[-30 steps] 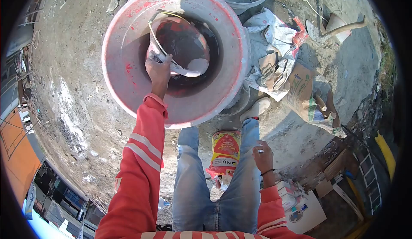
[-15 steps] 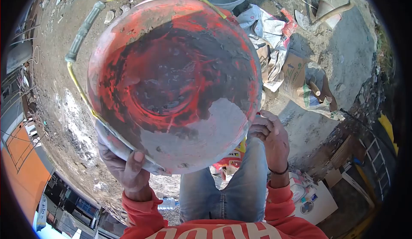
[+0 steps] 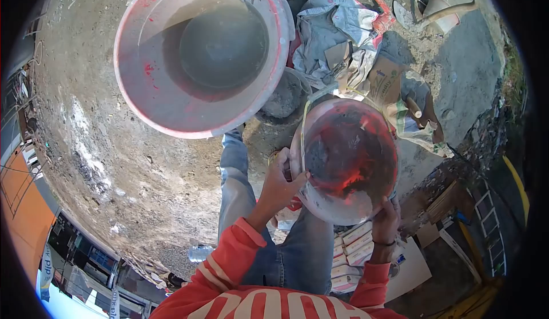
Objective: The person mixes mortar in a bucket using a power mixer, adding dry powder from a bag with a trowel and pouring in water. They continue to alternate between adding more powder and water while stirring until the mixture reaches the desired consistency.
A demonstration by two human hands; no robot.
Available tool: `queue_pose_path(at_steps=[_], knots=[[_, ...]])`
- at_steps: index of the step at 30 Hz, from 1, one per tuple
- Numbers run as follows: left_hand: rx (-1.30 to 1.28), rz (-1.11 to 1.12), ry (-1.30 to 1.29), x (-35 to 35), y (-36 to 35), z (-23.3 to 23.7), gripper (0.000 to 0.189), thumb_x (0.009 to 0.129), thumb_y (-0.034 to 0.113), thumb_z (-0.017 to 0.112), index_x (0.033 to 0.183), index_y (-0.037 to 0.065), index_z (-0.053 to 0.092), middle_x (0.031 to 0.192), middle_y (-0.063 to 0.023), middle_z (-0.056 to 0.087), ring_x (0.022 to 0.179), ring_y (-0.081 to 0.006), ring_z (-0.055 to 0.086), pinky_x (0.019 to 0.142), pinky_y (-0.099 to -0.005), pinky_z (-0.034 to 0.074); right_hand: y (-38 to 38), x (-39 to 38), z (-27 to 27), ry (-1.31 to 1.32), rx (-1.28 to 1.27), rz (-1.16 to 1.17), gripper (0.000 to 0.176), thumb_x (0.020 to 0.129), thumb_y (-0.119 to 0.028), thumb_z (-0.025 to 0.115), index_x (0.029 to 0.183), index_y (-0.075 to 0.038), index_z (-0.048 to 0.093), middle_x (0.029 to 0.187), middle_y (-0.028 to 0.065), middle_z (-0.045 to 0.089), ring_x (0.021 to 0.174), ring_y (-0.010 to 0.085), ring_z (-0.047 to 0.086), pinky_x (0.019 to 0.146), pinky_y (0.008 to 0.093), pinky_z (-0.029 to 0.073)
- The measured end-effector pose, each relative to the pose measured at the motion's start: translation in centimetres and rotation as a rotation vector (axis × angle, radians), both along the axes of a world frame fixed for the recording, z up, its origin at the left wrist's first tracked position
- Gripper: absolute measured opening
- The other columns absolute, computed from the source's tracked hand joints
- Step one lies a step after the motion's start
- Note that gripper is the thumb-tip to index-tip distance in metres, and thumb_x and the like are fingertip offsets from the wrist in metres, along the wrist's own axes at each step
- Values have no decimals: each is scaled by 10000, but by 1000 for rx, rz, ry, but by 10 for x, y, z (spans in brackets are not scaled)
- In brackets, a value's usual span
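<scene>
A bucket (image 3: 350, 147) with a red inside, smeared with grey cement, is held at the right of my legs, its mouth facing me. My left hand (image 3: 281, 183) grips the bucket's left rim with the thumb over the edge. On the lower right rim, my right hand (image 3: 388, 219) is closed, its fingertips partly hidden. The yellow wire handle (image 3: 302, 125) runs along the bucket's left side. To the upper left stands a large pale tub (image 3: 151, 110) with murky water in it. A smaller bucket of grey material (image 3: 284, 96) sits beside the tub.
Crumpled sacks (image 3: 334, 24) and a torn paper bag (image 3: 386, 81) lie at the upper right, near a wooden-handled tool (image 3: 449, 11). Stacked packages (image 3: 351, 250) and a plastic bottle (image 3: 200, 254) are by my legs. A ladder (image 3: 490, 222) lies far right.
The bucket has moved down and right, away from my face, exposing the large tub. Both hands moved with it and still hold its rim.
</scene>
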State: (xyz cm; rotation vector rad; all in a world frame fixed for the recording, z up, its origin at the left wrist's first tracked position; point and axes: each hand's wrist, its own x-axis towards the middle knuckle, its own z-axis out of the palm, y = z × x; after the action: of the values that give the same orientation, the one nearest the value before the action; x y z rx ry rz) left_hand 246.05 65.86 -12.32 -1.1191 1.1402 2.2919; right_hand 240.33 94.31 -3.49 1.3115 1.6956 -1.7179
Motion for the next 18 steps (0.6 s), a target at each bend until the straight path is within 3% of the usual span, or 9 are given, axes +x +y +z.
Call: queue_pose_path(at_steps=[3, 7, 10, 12, 16, 18], knots=[[-144, -238, -94, 28, 7, -80, 447, 886, 111, 743, 1268, -29, 558, 1056, -88, 695, 902, -143, 672, 775, -320, 572, 42, 40, -72, -62, -99, 62, 102, 959, -69, 606, 1059, -75, 625, 795, -27, 607, 642, 80, 530, 566, 251, 408], [-169, -316, -209, 57, -6, -152, 411, 908, 137, 727, 1255, -31, 585, 972, -66, 710, 767, -141, 677, 643, -309, 566, 1, 60, -128, -150, -39, 49, 91, 950, -108, 627, 1038, -96, 612, 782, -29, 611, 655, 83, 560, 549, 257, 437], [-321, -393, -240, 73, -21, -180, 383, 921, 164, 718, 1242, -29, 634, 927, -72, 723, 764, -140, 678, 649, -317, 556, -16, 86, -168, -222, -41, 29, 111, 938, -135, 650, 1039, -112, 609, 783, -24, 620, 681, 81, 590, 533, 263, 460], [-447, -432, -297, 80, -34, -191, 452, 886, 216, 726, 1234, -62, 645, 936, -177, 738, 809, -228, 711, 736, -369, 543, -26, 101, -189, -234, -39, 24, 129, 932, -147, 661, 1047, -120, 609, 791, -18, 628, 694, 80, 603, 524, 267, 470], [-515, -492, -383, 92, -54, -213, 450, 885, 263, 725, 1218, -37, 677, 910, -181, 754, 799, -262, 724, 736, -389, 545, -54, 109, -206, -204, -70, 93, 84, 934, -147, 666, 1003, -111, 632, 836, -21, 641, 685, 70, 596, 536, 246, 461], [-674, -547, -425, 90, -59, -213, 493, 900, 270, 741, 1298, -11, 663, 945, -164, 759, 795, -227, 726, 727, -363, 551, -67, 108, -210, -181, -82, 146, 84, 933, -143, 668, 1002, -100, 649, 837, -26, 638, 678, 66, 585, 544, 236, 453]])
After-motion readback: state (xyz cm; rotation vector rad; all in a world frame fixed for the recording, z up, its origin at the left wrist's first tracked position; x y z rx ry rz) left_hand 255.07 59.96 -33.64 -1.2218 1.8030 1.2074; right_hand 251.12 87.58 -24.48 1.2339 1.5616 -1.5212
